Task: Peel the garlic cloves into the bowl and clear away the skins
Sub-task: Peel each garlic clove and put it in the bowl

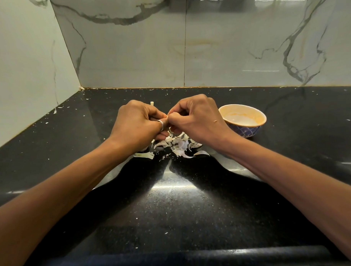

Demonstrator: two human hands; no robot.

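My left hand and my right hand meet over the middle of the black counter, fingers curled, pinching a small garlic clove between the fingertips. Most of the clove is hidden by the fingers. A pile of white garlic skins lies on the counter right under and in front of the hands. A bowl, blue-patterned outside and pale orange inside, stands just right of my right hand; no cloves show in it from here.
The black stone counter is dotted with small skin flakes. A pale scrap pokes up behind my left hand. Marble-look wall tiles close off the back and left side. The counter's front edge runs along the bottom.
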